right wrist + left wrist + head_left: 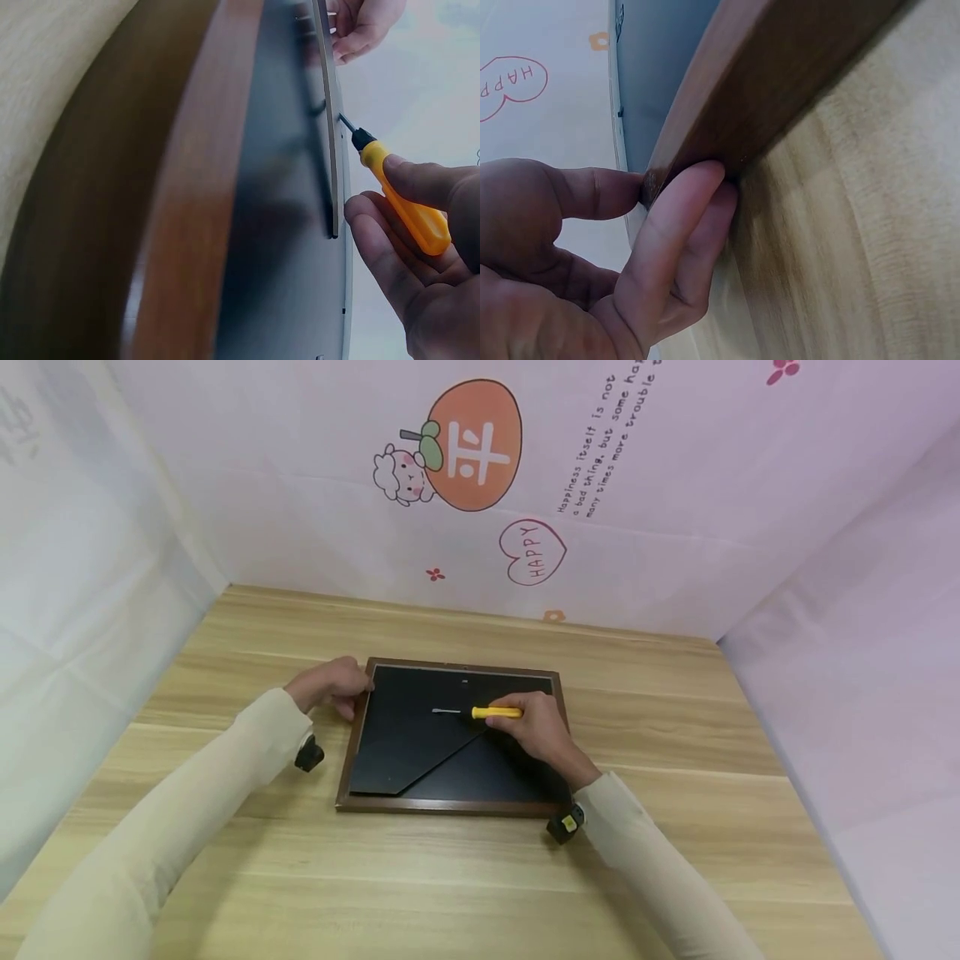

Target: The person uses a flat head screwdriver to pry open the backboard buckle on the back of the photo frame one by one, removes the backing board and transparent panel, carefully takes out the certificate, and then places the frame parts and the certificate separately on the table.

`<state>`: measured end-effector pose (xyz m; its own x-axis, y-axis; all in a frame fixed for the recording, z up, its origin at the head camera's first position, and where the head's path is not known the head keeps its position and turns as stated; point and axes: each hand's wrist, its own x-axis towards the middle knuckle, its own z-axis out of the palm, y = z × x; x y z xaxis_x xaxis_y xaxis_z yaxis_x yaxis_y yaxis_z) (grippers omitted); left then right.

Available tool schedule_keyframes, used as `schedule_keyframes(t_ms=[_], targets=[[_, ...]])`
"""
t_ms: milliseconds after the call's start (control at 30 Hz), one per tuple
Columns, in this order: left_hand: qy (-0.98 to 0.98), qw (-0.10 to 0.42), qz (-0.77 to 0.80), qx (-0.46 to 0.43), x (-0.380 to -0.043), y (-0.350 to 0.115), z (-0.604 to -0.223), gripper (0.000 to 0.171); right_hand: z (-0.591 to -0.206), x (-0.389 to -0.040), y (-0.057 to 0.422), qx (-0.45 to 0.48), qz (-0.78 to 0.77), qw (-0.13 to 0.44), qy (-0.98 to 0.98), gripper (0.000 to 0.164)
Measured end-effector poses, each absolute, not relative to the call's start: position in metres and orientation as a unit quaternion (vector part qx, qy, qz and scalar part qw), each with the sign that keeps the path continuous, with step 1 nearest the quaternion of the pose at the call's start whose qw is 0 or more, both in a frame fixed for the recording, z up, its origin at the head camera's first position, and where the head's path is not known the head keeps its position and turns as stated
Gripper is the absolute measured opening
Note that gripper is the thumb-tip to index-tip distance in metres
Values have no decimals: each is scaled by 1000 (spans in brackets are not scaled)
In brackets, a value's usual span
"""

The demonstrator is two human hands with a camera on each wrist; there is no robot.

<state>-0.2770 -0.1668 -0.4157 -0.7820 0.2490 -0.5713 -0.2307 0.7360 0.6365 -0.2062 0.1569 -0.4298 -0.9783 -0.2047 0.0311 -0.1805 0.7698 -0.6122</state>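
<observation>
A brown picture frame [450, 807] lies back side up on the table, with a black backing board [420, 727] in it. The board has a slanted lower right edge, an easel leg's outline, and in the right wrist view this flap [331, 150] stands off the back. My left hand [337, 683] pinches the frame's left side near the upper corner, thumb and fingers on its rim in the left wrist view. In my right hand [534, 723] is a yellow-handled screwdriver [498, 712], gripped between thumb and fingers. Its shaft points left, the tip close over the board.
The wooden table [450, 885] extends around the frame on all sides. Behind it hangs a white printed cloth [315, 527], with more white cloth at the left and right. A small metal piece [465, 682] sits near the board's top edge.
</observation>
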Motion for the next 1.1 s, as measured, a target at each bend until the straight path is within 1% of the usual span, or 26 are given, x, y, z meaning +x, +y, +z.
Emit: schedule_keyframes(t_ms=[200,500,867,1100], targets=[[862,336,380,1,-273,-168,-419,25,-432,-207,154,-110,-323,16,940,25],[844,352,406,4,-268,-170,-420,28,-434,-207,147,-128,-337,29,932,25],[847,320,424,-36,-265,-176,-423,34,-432,-209,133,-158,-331,37,930,25],[843,298,447,-30,-264,-184,-429,38,-432,-213,120,-174,-327,43,928,24]])
